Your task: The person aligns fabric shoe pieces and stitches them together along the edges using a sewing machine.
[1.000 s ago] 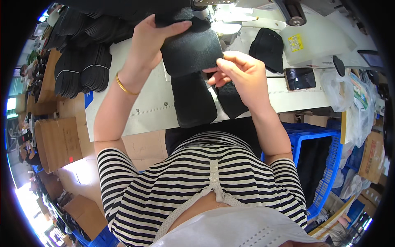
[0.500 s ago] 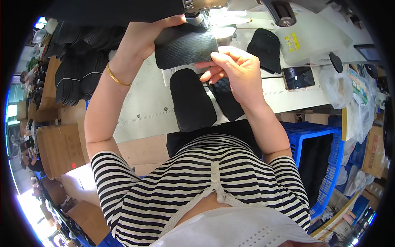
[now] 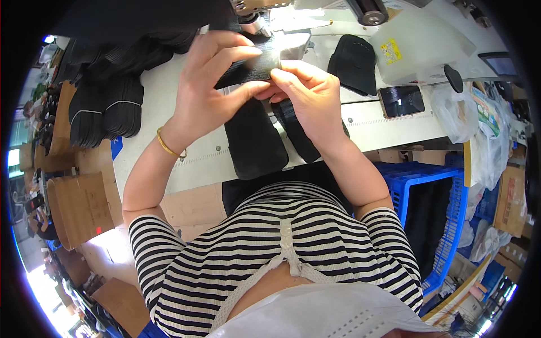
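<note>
A ribbed black fabric piece [image 3: 255, 69] lies at the metal foot of a sewing machine [image 3: 256, 25], under a bright light. My left hand [image 3: 209, 84] grips it from the left, fingers over the top and thumb at the near edge. At its near right corner, my right hand [image 3: 313, 98] pinches the cloth between thumb and fingers. The two hands almost meet there. Just below them on the white table lie a rounded black fabric piece [image 3: 256, 143] and a second black piece [image 3: 297, 132], partly covered by my right hand.
Bundles of black pieces [image 3: 107, 110] tied with white bands are stacked at the left. More black pieces [image 3: 352, 65] and a phone [image 3: 402, 101] lie to the right. A blue crate [image 3: 431, 174] stands below the table's right side, near plastic bags [image 3: 459, 115].
My left hand has come down and right, from the fabric's far left to its near edge. The fabric, flat before, now looks partly bent and covered by my fingers. My right hand keeps its pinch.
</note>
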### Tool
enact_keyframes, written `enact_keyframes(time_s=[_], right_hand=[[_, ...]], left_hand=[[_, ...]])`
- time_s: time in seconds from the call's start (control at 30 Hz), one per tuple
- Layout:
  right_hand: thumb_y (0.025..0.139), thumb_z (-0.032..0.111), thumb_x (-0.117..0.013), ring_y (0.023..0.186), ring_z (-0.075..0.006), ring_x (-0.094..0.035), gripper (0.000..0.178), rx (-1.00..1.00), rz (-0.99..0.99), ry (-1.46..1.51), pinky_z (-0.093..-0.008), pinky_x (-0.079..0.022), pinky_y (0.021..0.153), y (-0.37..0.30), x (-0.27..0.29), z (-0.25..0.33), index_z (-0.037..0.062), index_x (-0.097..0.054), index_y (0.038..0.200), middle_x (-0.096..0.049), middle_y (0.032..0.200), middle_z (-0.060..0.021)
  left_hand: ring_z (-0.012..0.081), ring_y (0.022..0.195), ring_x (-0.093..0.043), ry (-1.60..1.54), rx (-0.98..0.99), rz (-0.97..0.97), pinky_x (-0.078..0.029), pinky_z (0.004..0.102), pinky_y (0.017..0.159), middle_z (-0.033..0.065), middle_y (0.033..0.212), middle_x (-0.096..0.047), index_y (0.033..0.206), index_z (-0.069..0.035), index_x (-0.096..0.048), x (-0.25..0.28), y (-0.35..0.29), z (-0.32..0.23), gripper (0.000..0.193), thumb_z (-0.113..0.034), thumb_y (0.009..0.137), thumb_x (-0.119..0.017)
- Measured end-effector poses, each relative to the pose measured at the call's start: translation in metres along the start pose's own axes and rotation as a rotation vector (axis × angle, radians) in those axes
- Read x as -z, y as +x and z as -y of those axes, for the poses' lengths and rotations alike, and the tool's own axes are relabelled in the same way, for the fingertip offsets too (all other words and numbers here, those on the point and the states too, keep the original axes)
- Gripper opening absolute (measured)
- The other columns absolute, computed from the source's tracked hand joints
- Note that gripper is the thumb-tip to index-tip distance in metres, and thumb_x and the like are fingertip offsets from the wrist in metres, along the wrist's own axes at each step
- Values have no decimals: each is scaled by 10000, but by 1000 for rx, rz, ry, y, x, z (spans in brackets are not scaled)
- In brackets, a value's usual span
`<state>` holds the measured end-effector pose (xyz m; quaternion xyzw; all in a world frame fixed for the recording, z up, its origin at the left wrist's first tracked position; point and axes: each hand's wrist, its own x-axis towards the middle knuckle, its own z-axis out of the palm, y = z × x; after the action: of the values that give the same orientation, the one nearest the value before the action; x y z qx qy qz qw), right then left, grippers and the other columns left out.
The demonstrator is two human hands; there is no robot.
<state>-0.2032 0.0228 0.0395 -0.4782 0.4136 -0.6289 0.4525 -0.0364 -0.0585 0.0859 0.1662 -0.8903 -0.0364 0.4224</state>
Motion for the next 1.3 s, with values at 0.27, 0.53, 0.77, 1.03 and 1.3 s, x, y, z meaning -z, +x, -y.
enact_keyframes(time_s=[0.27, 0.53, 0.77, 1.03, 1.3], right_hand=[[933, 73, -404, 1214, -276, -543, 441, -65, 131, 350, -404, -464, 1000, -19, -16, -3, -127, -433, 1324, -545, 1289, -206], [873, -37, -434, 1242, -212, -491, 505, -72, 111, 601, -367, -413, 1056, -24, -30, -2, -68, -389, 1375, -509, 1319, -135], [858, -35, -435, 1240, -217, -495, 502, -59, 110, 634, -364, -405, 1065, -18, -32, -1, -73, -402, 1358, -518, 1306, -138], [856, -19, -435, 1243, -204, -498, 483, -41, 106, 650, -365, -403, 1065, -6, -33, -1, -72, -423, 1337, -523, 1303, -132], [854, -9, -450, 1271, -197, -475, 510, -60, 81, 712, -349, -409, 1050, 1, -35, 4, -79, -407, 1357, -493, 1353, -134]], left_hand=[[243, 812, -641, -65, -71, 38, -543, 294, 690, 102, 927, -662, 941, -3, -709, -3, -6, -1, 254, 6, 689, -739], [254, 842, -647, 109, -294, 1, -559, 316, 702, 97, 931, -662, 946, 24, -707, -4, -5, 1, 335, 39, 612, -680], [247, 810, -649, 151, -373, -28, -560, 317, 664, 99, 897, -657, 902, 42, -684, -6, -1, 7, 349, 14, 556, -662], [244, 809, -650, 200, -406, -51, -558, 319, 658, 100, 916, -663, 882, 37, -660, -7, 5, 17, 333, 5, 551, -669], [228, 826, -653, 273, -408, -90, -553, 312, 658, 77, 924, -668, 871, 10, -661, -13, 9, 21, 290, -35, 585, -684]])
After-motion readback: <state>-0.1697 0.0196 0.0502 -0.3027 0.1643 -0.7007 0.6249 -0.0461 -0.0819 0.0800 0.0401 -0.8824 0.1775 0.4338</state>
